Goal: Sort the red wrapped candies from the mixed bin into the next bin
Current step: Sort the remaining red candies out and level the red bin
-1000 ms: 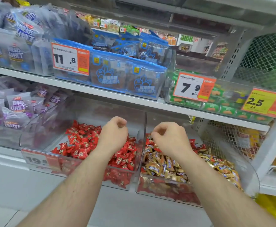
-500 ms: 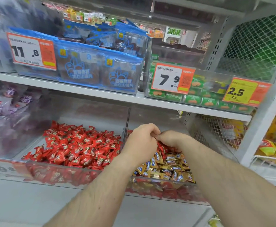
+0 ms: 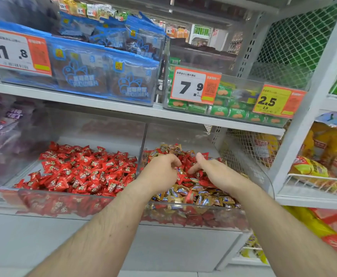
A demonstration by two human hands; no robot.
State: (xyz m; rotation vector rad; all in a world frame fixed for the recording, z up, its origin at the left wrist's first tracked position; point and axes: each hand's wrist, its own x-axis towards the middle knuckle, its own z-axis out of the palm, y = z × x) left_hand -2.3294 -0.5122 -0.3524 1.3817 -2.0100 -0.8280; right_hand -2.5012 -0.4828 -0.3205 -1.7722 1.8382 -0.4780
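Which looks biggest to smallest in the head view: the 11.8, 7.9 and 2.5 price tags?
1. White-and-orange 11.8 price tag, though it hangs nearest the camera.
2. and 3. White-and-orange 7.9 price tag and yellow-and-orange 2.5 price tag look too alike to rank.

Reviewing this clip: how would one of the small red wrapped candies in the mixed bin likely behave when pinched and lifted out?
Each small red wrapped candy looks light, so one should lift easily. The glossy wrappers probably slide, and neighbours in the loose pile may shift or tumble as the left hand and right hand dig in the clear plastic mixed bin. Rolling seems unlikely.
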